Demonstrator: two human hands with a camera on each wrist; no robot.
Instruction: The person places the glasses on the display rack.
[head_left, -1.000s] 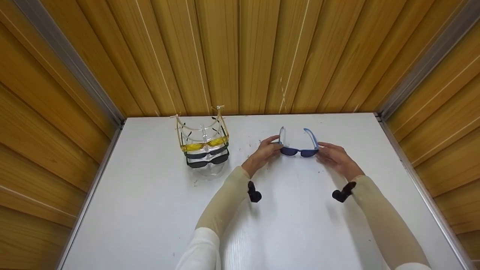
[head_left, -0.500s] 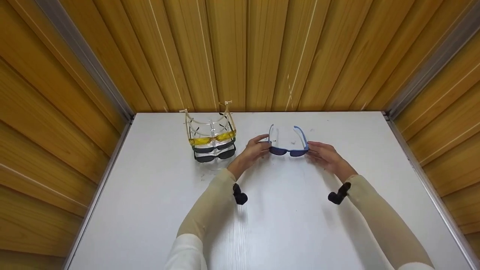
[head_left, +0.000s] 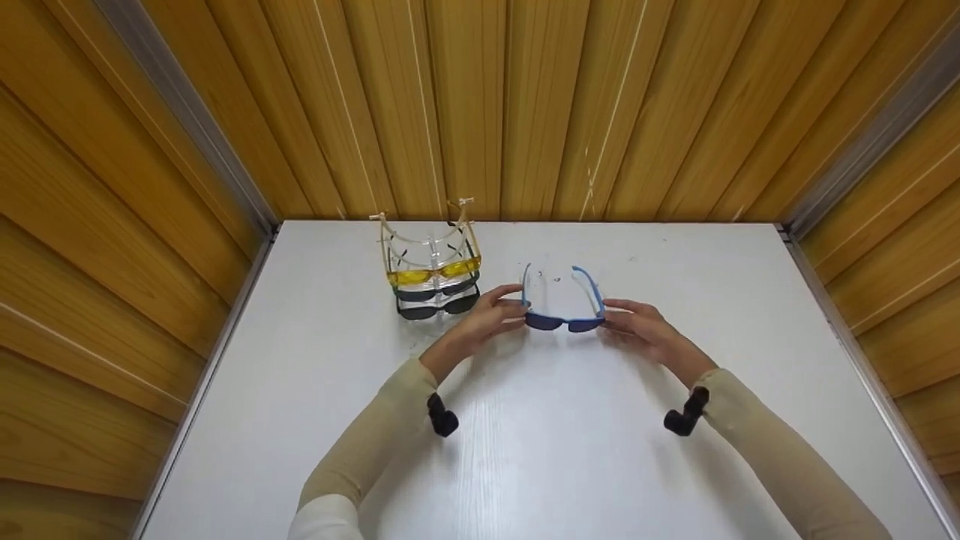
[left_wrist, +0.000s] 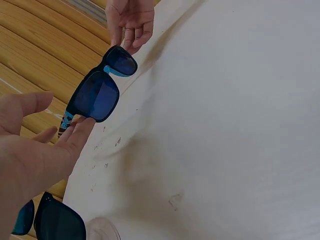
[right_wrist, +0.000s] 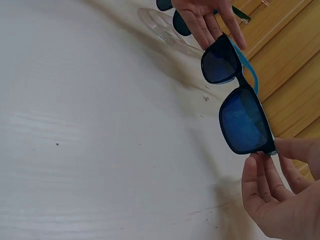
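Blue-framed sunglasses with dark blue lenses are held off the table, temples unfolded and pointing away from me. My left hand holds their left corner by the hinge, my right hand the right corner. In the left wrist view the fingertips of the left hand meet the lower frame edge of the sunglasses. Thumb and fingers of the right hand pinch the other end in the right wrist view. Just left of my left hand stands a clear display stand carrying eyewear.
Yellow-lensed glasses sit above two dark sunglasses on the stand. The white table ends at a wood-look wall behind, with similar panels on both sides.
Both hands have carried the blue sunglasses leftward, closer to the stand, and lately a little toward me. The head view has shifted slightly, too.
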